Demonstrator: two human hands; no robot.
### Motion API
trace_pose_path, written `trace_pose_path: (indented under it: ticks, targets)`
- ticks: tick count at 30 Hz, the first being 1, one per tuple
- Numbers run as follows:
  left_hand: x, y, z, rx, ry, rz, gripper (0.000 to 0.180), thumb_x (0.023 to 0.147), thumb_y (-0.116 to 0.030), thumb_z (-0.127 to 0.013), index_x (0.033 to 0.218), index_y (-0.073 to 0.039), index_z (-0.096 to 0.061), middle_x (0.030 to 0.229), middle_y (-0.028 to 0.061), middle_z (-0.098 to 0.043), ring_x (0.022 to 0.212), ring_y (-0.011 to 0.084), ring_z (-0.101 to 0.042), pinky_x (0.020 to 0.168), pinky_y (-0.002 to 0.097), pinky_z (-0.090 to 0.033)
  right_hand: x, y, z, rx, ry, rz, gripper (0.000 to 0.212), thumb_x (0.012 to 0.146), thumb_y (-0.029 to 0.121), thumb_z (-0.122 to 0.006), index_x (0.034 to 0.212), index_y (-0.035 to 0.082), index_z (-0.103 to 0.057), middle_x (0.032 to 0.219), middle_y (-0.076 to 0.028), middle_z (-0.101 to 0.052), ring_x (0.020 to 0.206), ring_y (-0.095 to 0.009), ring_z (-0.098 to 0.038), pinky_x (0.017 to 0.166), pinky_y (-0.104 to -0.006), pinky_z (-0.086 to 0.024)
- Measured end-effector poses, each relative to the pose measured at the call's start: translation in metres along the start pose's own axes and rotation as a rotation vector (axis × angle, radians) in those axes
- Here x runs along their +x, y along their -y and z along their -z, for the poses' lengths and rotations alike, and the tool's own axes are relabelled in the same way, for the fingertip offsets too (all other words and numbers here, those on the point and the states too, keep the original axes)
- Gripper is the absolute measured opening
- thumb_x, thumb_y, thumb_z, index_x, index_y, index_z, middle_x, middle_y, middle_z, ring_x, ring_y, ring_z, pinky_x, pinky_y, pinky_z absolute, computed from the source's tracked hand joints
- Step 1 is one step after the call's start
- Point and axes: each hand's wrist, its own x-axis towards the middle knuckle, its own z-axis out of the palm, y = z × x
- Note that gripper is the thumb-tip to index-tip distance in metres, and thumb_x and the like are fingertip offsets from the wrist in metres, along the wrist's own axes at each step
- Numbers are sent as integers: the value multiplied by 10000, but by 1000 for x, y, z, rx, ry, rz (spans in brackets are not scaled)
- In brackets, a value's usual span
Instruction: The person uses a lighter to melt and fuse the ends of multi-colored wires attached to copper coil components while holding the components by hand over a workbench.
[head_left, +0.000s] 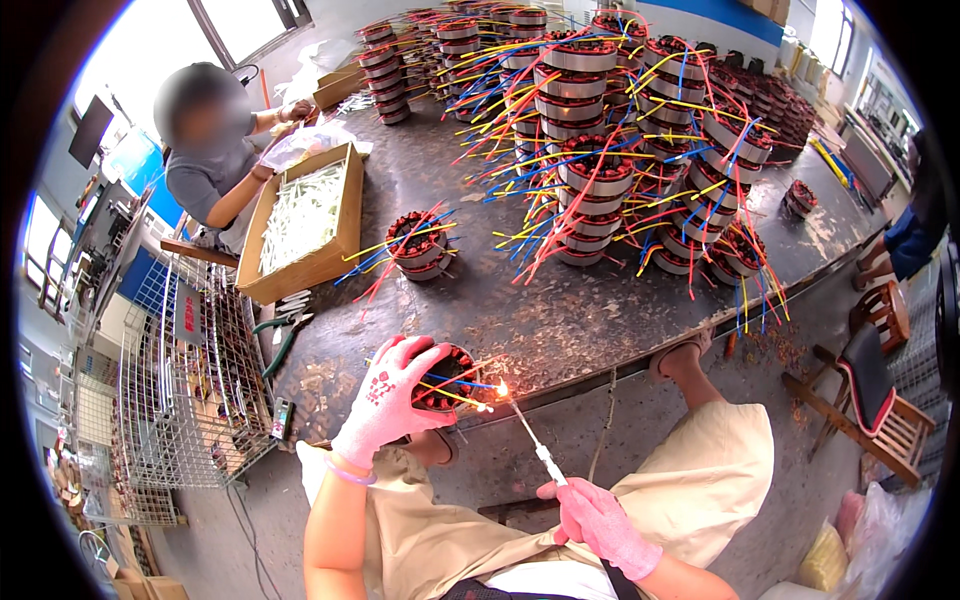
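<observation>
At far left a wire basket (pixel 180 400) is standing beside the worktop (pixel 560 310), and a cardboard box (pixel 300 225) of white sleeves is lying on it near a seated co-worker (pixel 215 165). We are gripping a motor stator (pixel 445 378) at the worktop's near edge, our left hand (pixel 390 400) clamped over it, pink glove on. Our right hand (pixel 600 522) is closed around a thin torch (pixel 530 440), its flame touching the stator's wire ends. Stacked stators (pixel 620 150) with coloured leads are piling up further right.
</observation>
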Motion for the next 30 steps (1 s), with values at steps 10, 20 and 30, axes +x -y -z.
trace_pose_path:
  ticks: [10,20,30]
  targets:
    - [-1,2,-2,-4,-14,-13,911,529,-260,-908,1361,-123,-561,1365,158,-525,1285,415,-461,1103,498,-372,2,-4,2,37,18,-14,353,1062,268,-462,1231,-9,-602,600,17,-431,540,-66,-420,619,-279,-521]
    - [0,-1,1,-27,-27,-27,887,539,-271,-910,1346,-144,-565,1329,151,-535,1245,407,-482,1074,511,-399,1,0,2,-26,12,3,366,1065,273,-450,1220,-18,-608,600,9,-440,549,-71,-447,626,-276,-531]
    - [-2,2,-1,-5,-3,4,920,522,-252,-907,1358,-107,-553,1365,162,-522,1287,406,-462,1104,486,-369,2,3,0,-28,30,-17,356,1064,256,-448,1242,-15,-594,610,21,-422,560,-64,-424,644,-289,-529]
